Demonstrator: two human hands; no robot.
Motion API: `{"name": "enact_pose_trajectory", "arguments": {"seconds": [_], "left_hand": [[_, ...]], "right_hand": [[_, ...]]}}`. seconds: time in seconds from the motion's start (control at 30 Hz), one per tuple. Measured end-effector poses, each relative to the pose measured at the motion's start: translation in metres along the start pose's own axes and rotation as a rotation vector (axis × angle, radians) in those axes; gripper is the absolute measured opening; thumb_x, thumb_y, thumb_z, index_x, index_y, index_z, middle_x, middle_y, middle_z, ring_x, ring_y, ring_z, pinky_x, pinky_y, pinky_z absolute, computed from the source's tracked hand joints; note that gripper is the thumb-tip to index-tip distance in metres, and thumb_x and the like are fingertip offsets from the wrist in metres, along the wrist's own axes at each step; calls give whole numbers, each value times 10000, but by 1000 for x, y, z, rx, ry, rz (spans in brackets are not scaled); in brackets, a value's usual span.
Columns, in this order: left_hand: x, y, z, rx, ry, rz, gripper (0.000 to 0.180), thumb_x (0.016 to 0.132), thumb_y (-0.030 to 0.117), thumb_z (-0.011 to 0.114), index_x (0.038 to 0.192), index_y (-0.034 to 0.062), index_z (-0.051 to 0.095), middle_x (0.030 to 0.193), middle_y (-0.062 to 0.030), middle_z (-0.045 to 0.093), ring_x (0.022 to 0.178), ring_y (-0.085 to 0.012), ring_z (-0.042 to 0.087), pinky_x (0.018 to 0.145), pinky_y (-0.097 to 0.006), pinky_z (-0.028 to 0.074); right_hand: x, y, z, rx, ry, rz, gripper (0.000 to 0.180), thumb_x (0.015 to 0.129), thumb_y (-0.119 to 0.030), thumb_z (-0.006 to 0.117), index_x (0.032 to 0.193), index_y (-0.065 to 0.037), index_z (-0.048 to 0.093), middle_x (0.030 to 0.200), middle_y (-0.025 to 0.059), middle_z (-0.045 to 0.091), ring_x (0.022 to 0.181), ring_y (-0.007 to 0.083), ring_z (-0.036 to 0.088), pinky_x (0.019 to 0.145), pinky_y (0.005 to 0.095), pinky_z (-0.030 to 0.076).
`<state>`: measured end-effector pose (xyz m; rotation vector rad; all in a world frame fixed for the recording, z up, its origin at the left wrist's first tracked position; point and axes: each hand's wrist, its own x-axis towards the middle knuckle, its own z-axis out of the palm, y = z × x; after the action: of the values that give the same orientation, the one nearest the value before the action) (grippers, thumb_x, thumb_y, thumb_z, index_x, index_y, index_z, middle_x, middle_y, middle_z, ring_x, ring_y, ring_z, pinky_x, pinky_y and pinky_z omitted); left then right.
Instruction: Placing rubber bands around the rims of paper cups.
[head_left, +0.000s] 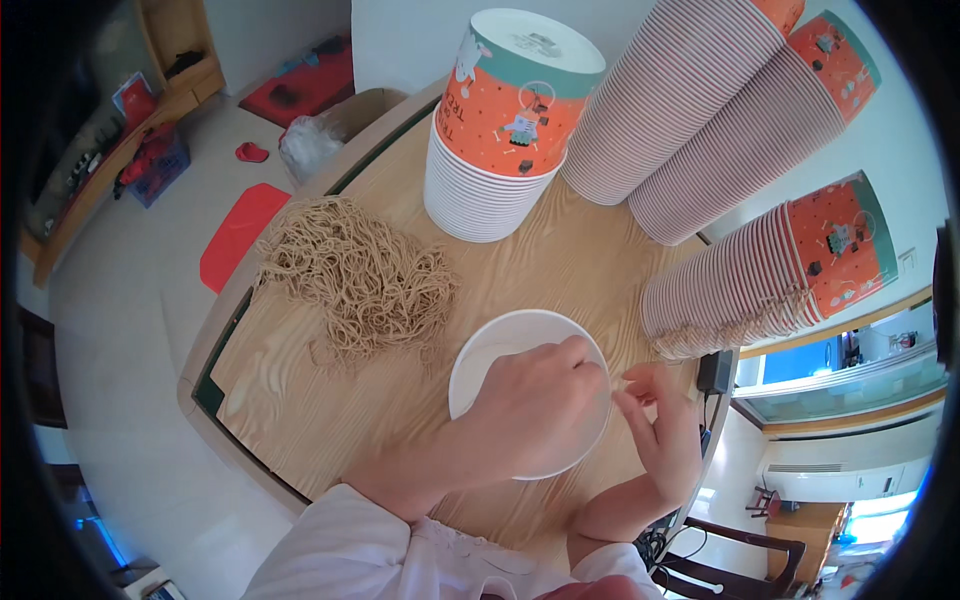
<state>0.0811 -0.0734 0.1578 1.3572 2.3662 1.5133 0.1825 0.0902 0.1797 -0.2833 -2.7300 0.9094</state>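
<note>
A white paper bucket (497, 345) stands mouth up on the wooden table in front of me. My left hand (540, 400) is over its mouth with the fingers curled closed; whatever they may hold is hidden. Beside the bucket's right rim is my right hand (660, 430), thumb and fingertips pinched together. Anything between those fingertips is too small to make out. A loose heap of tan string (365, 275) lies on the table to the left of the bucket, apart from both hands.
Behind the bucket rises a stack of upturned orange and green paper buckets (520, 120). Two tall bucket stacks (670, 90) lean at the back right. Another stack (735, 265), with tan strings along its lower side, leans nearer. A black adapter (714, 372) sits at the table's right edge.
</note>
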Motion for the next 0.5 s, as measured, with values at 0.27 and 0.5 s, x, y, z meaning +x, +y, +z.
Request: {"name": "enact_pose_trajectory", "arguments": {"seconds": [0.27,0.5], "left_hand": [[0,-1,-1,55,-56,-71,47,798,117,663,835,103,637,821,-39,554,705,-243,615,591,-371,478],[1,1,-6,24,6,-72,65,823,139,651,835,87,614,809,-50,549,708,-234,619,575,-367,488]], "right_hand": [[4,-1,11,-175,-366,104,375,775,-203,767,998,-98,484,662,52,639,617,216,669,533,318,505],[8,1,22,-6,67,132,320,789,-45,712,1035,-81,511,685,64,606,607,173,630,558,283,499]]}}
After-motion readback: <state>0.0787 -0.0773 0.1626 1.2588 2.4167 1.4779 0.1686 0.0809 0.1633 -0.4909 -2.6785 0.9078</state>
